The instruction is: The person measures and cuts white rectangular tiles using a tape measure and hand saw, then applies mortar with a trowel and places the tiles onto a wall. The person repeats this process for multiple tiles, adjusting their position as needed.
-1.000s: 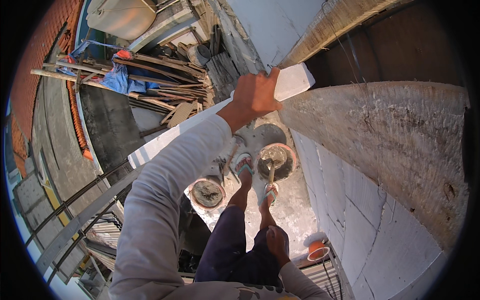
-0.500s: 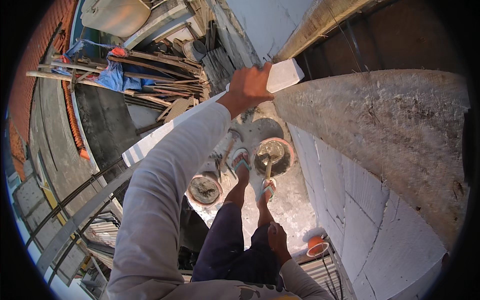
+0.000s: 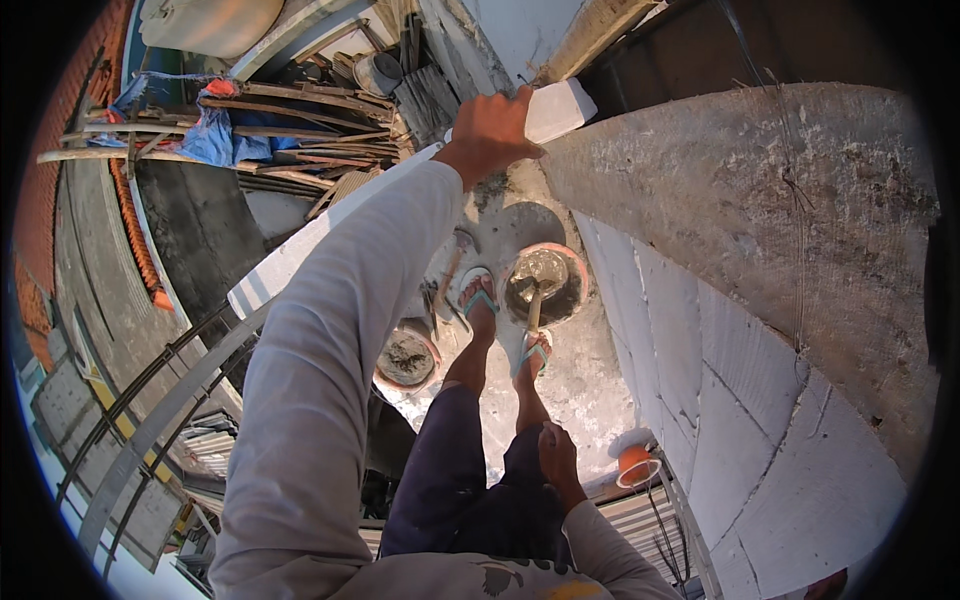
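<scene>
My left hand [image 3: 490, 130] reaches far forward, its fingers wrapped over the top of a narrow white wall [image 3: 560, 108]. The rest of that wall slants down to the left, partly hidden behind my sleeve. My right hand [image 3: 562, 465] hangs low beside my right thigh. Its fingers are curled together, and whatever may be inside them is hidden. Below, between my feet and the block wall, stands an orange-rimmed tub [image 3: 582, 275] of wet grey mix. A wooden-handled tool [image 3: 534, 306] leans in it.
A second tub [image 3: 432, 352] of grey mix stands left of my feet. On the right rises a white block wall [image 3: 690, 370] under a rough concrete beam [image 3: 730, 180]. An orange bucket [image 3: 632, 464] sits at lower right. Wooden planks [image 3: 320, 125] and a blue tarp [image 3: 208, 138] lie beyond the narrow wall.
The view has shifted slightly, so most of the scene sits a little higher and further left. My left hand keeps its hold on the narrow wall; my right hand stays beside my thigh.
</scene>
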### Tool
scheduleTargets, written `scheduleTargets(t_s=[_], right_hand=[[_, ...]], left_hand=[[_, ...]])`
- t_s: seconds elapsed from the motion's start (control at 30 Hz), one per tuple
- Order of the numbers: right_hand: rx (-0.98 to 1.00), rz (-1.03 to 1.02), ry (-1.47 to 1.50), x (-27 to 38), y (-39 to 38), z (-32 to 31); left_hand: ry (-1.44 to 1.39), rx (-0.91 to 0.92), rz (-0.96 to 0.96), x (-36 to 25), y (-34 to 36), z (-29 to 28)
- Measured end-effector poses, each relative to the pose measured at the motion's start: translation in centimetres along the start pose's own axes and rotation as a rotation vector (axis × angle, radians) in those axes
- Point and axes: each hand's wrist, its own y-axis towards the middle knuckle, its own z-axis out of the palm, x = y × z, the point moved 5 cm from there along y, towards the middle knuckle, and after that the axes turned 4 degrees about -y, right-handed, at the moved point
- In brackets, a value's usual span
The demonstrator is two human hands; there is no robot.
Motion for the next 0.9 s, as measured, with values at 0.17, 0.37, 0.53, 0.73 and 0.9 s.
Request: scheduleTargets(t_s=[0.17, 0.37, 0.53, 0.73, 0.9], right_hand=[[-0.006, -0.053, -0.031, 0.1, 0.4, 0.1], [-0.013, 0.004, 0.066, -1.6, 1.1, 0.8], [-0.011, -0.01, 0.06, -1.9, 1.6, 1.1], [-0.033, -0.022, 0.083, -1.6, 1.9, 1.2], [-0.043, -0.07, 0.071, -1.6, 2.2, 1.7]], left_hand=[[0.02, -0.03, 0.009, 1.1, 0.3, 2.1], [0.015, -0.069, 0.025, 2.1, 1.2, 4.1], [0.013, -0.103, 0.072, 2.8, 1.3, 5.1], [0.007, -0.195, 0.122, 3.4, 1.3, 5.9], [0.075, -0.271, 0.141, 4.2, 1.0, 6.4]])
